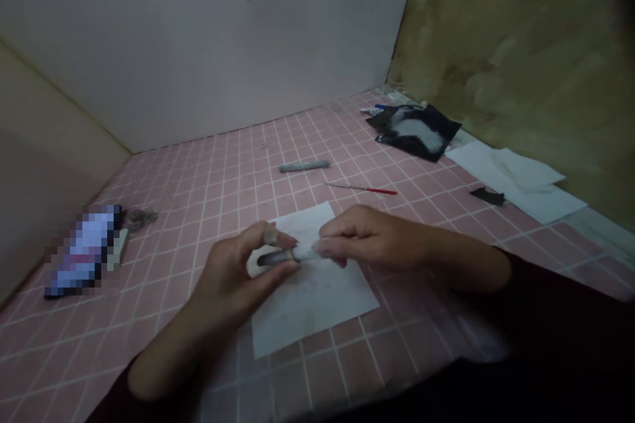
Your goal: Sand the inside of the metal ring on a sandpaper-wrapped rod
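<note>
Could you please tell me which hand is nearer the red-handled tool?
Right. In view, the right hand is just below the red-handled tool; the left hand is farther, to its lower left.

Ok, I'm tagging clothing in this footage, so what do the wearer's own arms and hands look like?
The left sleeve and right sleeve look nearly black and plain, ending short of the hands. The left hand and right hand are ungloved; no watch shows. The left also has a small pale patch; I can't tell what it is.
</note>
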The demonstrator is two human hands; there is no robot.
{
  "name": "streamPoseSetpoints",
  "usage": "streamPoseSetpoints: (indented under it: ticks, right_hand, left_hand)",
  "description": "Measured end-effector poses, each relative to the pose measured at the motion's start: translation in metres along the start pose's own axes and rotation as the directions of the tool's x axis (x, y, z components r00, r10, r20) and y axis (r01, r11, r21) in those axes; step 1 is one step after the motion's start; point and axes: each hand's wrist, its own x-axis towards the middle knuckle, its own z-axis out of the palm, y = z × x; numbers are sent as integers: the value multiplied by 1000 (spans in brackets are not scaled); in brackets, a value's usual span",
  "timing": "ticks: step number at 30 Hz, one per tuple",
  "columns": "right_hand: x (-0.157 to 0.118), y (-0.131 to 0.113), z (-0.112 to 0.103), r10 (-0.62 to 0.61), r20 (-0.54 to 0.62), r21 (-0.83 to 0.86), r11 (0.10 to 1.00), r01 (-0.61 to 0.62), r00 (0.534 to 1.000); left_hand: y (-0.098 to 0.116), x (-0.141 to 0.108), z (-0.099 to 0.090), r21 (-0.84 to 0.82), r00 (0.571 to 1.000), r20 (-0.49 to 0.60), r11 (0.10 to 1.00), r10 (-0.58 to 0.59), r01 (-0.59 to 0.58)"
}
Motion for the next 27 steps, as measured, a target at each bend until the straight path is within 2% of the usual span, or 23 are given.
streamPoseSetpoints:
  ticks: [3,7,9,13,18,23,27]
  right_hand:
    - [0,0,2,13,42,2,1000,-13,999]
    - [0,-1,0,-12,9,-49,999,13,1000]
    - [1,-2,2,10,-18,-45,999,-11,1000]
    - [2,-1,6,30,24,-10,1000,-29,999]
    - [0,-1,3,18,-20,-62,998,-20,1000]
    - [0,0,3,13,24,-37,999,-12,1000]
    - [-1,0,-1,22,16,-70,997,-21,1000]
  left_hand:
    - [2,1,0,31,996,84,999,27,-30]
    - [1,1,-2,61,1000,-3,998,21,-21]
    - [0,1,-1,50,1000,-8,999,10,-10]
    - [0,0,1,18,996,85,999,25,-27]
    - [-3,2,-1,18,1000,-1,1000,2,-2]
    - [-3,2,0,-4,997,74,1000,22,-21]
    - [-4,1,0,-1,1000,1,1000,-17,17]
